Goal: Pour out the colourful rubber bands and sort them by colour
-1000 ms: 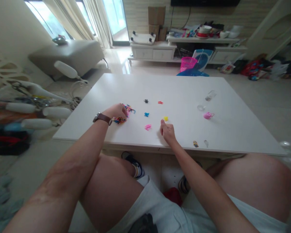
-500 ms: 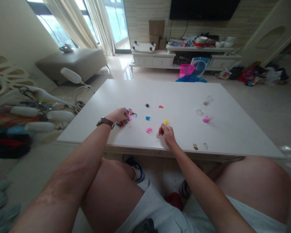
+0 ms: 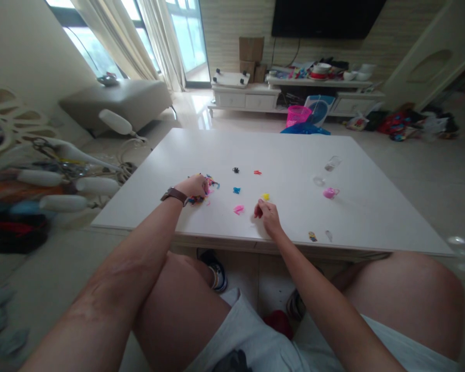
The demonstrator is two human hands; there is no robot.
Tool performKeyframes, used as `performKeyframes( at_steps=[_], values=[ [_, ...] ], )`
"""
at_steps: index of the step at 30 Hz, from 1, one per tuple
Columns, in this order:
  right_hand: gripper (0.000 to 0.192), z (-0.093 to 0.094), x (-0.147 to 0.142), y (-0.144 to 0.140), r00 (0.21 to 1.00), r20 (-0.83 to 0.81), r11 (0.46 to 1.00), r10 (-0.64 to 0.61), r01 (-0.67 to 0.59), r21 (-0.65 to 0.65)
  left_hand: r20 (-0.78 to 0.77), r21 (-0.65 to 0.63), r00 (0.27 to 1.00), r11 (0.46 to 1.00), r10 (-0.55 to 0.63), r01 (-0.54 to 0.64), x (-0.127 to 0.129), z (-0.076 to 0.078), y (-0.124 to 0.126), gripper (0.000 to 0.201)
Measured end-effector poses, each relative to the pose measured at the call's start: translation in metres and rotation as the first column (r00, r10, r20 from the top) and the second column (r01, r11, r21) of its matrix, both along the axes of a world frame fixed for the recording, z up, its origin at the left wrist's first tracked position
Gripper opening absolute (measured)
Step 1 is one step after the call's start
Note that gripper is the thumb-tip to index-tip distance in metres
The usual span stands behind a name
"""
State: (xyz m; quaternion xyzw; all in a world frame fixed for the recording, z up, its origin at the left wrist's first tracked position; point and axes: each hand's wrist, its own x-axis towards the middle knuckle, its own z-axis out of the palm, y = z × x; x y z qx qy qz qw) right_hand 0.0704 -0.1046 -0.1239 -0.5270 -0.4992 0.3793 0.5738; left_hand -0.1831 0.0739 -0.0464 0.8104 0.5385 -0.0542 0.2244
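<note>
My left hand (image 3: 196,186) sits on the pile of little colored bits (image 3: 206,190) on the white tabletop (image 3: 279,150). A second ago more of the pile showed past my fingers; now my hand has slid over it, and only a few bits peek out on the far side. I think that means I am picking out one more bit. My left fingers are curled down into the pile, but I cannot tell if they have pinched one. My right hand (image 3: 267,214) has pulled back a little from the yellow bit (image 3: 265,197) and rests near it, not touching. Its fingers are bent in close together, thumb to fingertip, and I cannot see anything in them. The small bits lie apart in front of me: a pink bit (image 3: 238,209) just beside my right hand, a blue bit (image 3: 236,190), a black bit (image 3: 235,169) and a red bit (image 3: 257,172) farther off. Well off to the right is a pink lump (image 3: 329,192) and a clear little jar (image 3: 332,163).
</note>
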Motion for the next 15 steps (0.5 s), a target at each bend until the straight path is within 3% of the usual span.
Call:
performKeyframes(
  at_steps=[8,15],
  values=[
    [0.057,0.001,0.000,-0.001,1.000,0.016,1.000,0.003,-0.003,0.003,0.210,-0.101,0.976,0.991,-0.064,0.087,-0.009,-0.004,0.014,0.022],
    [0.054,0.002,0.001,-0.001,0.999,0.037,1.000,0.008,-0.009,0.006,0.083,-0.077,0.990,0.989,-0.118,0.124,0.002,-0.016,0.012,0.022]
  ],
)
